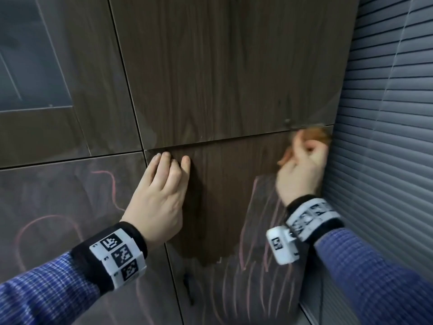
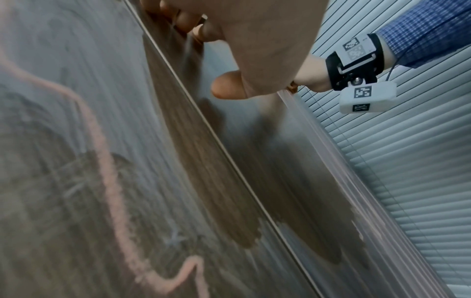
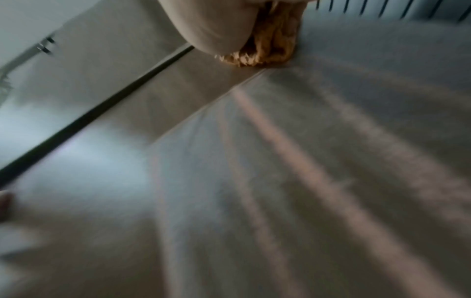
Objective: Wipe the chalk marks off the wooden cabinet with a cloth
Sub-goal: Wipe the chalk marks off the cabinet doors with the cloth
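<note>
My right hand (image 1: 302, 165) is bunched around the orange cloth (image 1: 316, 136), fingers curled tight on it, and I press it against the top right corner of the lower cabinet door (image 1: 225, 202), right at the seam with the upper door (image 1: 222, 66) and just beside the window blinds (image 1: 386, 137). My left hand (image 1: 161, 198) lies flat on the same door toward 9 o'clock of the cloth, fingers straight and reaching up to the seam, holding nothing; I judge it is bracing the panel.

The job looks partly done. A dark, clean patch of wood runs from the seam down the middle of this door, between my two hands. Below it, toward 6 o'clock, pink chalk strokes (image 1: 264, 254) remain, a fan of near-vertical lines under my right wrist. The neighbouring door (image 1: 58, 219) at 9 o'clock carries a long pink squiggle (image 1: 110, 184) with a hazy film around it, and it looks untouched. The upper door shows only faint smears.

So I reckon well over half the wiping is left: the lower part of this door, then the whole left one.
</note>
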Action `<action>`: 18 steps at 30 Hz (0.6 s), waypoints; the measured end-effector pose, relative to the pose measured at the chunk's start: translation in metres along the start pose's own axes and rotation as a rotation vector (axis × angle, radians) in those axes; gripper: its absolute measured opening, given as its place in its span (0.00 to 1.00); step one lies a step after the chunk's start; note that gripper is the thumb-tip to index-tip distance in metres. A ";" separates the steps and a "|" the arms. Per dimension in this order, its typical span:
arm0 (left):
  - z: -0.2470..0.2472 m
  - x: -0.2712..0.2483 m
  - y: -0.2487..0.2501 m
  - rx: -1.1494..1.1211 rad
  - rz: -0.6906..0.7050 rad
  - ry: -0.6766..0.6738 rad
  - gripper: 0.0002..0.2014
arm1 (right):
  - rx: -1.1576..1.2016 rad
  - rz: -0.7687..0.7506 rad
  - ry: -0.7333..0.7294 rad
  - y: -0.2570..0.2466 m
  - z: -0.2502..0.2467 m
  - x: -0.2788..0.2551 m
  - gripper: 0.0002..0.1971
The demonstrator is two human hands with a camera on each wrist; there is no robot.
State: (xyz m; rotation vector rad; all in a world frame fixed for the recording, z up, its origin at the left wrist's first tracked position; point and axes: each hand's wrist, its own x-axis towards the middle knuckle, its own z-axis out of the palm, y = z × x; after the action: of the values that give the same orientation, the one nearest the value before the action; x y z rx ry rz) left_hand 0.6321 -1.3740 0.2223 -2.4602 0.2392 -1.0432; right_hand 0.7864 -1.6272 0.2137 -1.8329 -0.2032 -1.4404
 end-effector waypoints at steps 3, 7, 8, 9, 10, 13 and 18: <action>0.002 0.000 -0.002 0.005 0.021 0.036 0.35 | 0.118 -0.284 -0.222 -0.076 0.007 -0.053 0.21; 0.001 -0.001 -0.005 0.015 0.042 0.050 0.36 | 0.089 -0.604 -0.530 -0.098 0.006 -0.080 0.27; 0.000 -0.001 -0.005 0.016 0.035 0.055 0.37 | 0.086 -0.637 -0.549 -0.089 0.002 -0.071 0.27; -0.002 0.000 -0.005 0.015 0.027 0.059 0.37 | 0.094 -0.630 -0.540 -0.078 -0.002 -0.061 0.25; -0.004 0.001 -0.004 0.012 0.019 0.059 0.38 | 0.078 -0.578 -0.488 -0.061 -0.005 -0.049 0.19; -0.006 0.002 -0.002 0.003 0.003 0.048 0.38 | -0.033 -0.108 -0.263 0.016 -0.020 -0.018 0.12; 0.003 0.001 0.002 0.007 -0.002 0.043 0.37 | 0.033 0.335 -0.057 0.035 -0.008 -0.040 0.17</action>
State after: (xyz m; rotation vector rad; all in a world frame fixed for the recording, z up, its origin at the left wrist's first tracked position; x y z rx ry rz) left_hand 0.6350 -1.3754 0.2207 -2.4343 0.2464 -1.0964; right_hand 0.7859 -1.6436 0.1618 -1.7836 0.0513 -1.1470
